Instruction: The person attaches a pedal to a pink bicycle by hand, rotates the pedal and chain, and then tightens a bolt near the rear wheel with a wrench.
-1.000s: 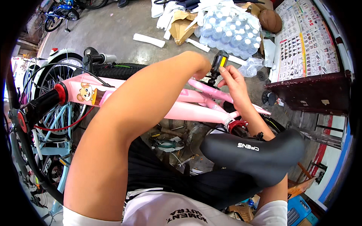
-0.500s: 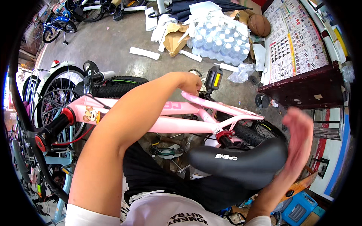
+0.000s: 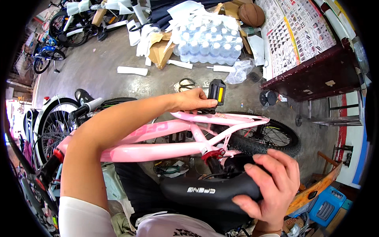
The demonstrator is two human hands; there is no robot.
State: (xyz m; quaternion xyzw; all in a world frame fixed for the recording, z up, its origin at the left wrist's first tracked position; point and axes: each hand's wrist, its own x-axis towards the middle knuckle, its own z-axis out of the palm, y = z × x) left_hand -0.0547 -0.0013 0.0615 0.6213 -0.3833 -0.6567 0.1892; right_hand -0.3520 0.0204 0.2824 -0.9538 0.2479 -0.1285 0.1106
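A pink bicycle frame [image 3: 154, 152] lies across the view, its handlebar end at the left and its rear wheel [image 3: 282, 136] at the right. My left arm reaches over the frame. At the black pedal with a yellow reflector [image 3: 216, 92], my left hand [image 3: 193, 99] has its fingers curled and its thumb along the pedal's inner end; part of the grip is hidden. The black saddle [image 3: 205, 193] is close to my body. My right hand [image 3: 272, 183] is closed round its wide rear end, thumb on the near side and fingers on the far side.
Wrapped water bottles [image 3: 209, 45], cardboard [image 3: 160, 49] and white foam tubes [image 3: 132, 70] lie on the far floor. A basketball [image 3: 252, 15] and a dark red cabinet [image 3: 316, 79] are at the right. Other bicycles [image 3: 59, 118] stand left. A blue case [image 3: 325, 205] is lower right.
My right hand has come left from beyond the saddle and taken hold of its rear. My left hand has shifted down onto the pedal's inner end. The whole view has shifted a little.
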